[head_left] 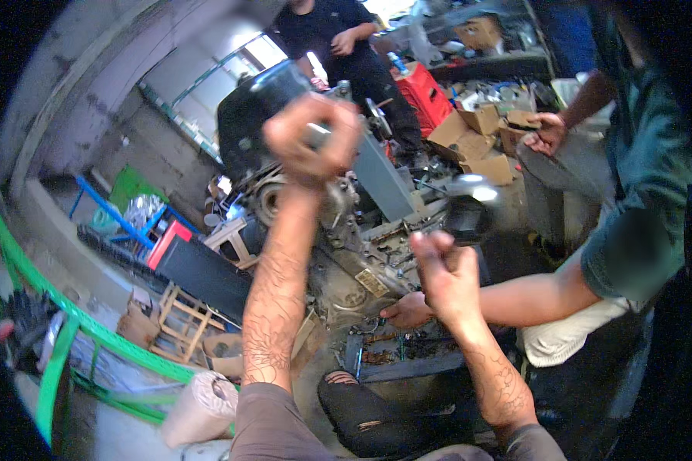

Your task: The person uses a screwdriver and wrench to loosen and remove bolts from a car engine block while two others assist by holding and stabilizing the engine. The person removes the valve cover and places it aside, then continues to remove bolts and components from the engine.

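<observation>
Left hand (pixel 315 142) before metal machinery (pixel 342 288); green railing (pixel 92 324) leftward; open carton (pixel 460 137) beyond.

Metal housing (pixel 342 300), silver-grey; label (pixel 371 282), pale yellow. Rounded object (pixel 465 219), black, white glints. Railing (pixel 58 369), bright green. Tall case (pixel 427 96), red. Cardboard box (pixel 455 132), brown. Near sleeve (pixel 273 422), brown-grey; co-worker's sleeve (pixel 638 173), dark green. Left forearm (pixel 273 307), dark line pattern.
</observation>
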